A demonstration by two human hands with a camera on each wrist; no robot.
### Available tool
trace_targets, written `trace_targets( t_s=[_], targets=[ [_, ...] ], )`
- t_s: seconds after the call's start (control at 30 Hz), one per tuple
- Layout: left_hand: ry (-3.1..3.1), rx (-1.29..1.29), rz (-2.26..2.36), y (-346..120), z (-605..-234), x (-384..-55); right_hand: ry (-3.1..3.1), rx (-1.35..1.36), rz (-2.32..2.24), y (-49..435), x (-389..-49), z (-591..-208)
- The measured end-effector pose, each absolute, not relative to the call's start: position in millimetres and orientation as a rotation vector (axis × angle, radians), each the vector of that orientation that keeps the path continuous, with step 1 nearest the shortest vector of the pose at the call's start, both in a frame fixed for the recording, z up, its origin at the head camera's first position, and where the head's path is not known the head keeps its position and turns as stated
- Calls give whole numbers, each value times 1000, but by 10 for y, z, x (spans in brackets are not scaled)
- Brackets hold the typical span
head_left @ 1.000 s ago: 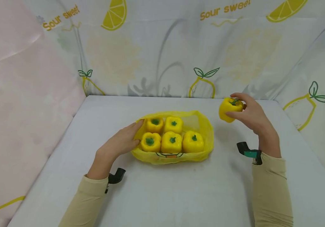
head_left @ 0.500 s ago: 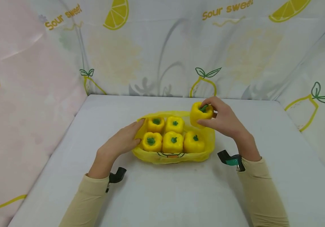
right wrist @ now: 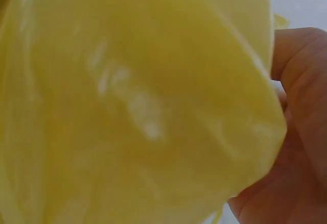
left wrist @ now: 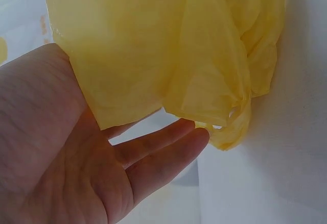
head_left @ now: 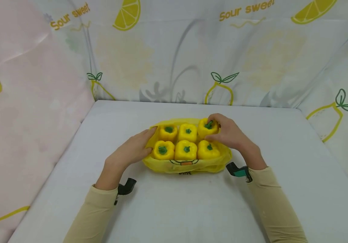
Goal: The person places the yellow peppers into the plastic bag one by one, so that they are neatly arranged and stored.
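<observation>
A yellow plastic bag (head_left: 161,166) lies on the table with its mouth spread upward. Inside stand several yellow bell peppers (head_left: 186,151) in two rows, green stems up. My right hand (head_left: 230,133) grips another yellow bell pepper (head_left: 205,130) at the bag's back right corner, thumb on the near side and fingers behind. In the right wrist view the bag film (right wrist: 127,132) hides that pepper and part of the hand. At the left end, my left hand (head_left: 132,148) holds the bag's rim; the left wrist view shows film (left wrist: 133,55) covering some of its fingers.
The white table (head_left: 174,209) reaches back to a hanging cloth (head_left: 149,50) printed with lemons and lettering. More cloth hangs along the left and right sides. A black wrist mount (head_left: 126,186) sits on the left forearm, another mount (head_left: 239,170) on the right.
My right hand has carried its bell pepper leftward and down, from beside the bag to the back right spot within it. The left hand has stayed at the rim.
</observation>
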State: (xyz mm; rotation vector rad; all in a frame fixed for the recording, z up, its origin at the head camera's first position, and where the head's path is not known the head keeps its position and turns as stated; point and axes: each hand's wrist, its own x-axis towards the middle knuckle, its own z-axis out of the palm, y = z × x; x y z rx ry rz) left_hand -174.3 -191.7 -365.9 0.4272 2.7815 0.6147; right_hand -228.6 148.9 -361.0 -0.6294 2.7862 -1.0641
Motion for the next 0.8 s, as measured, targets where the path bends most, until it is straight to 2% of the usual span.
trace_targets(
  t_s=[0.8],
  targets=[
    [2794, 447, 624, -1971, -3660, -1717, 2674, -658, -1072, 1562, -2301, -3658]
  ],
)
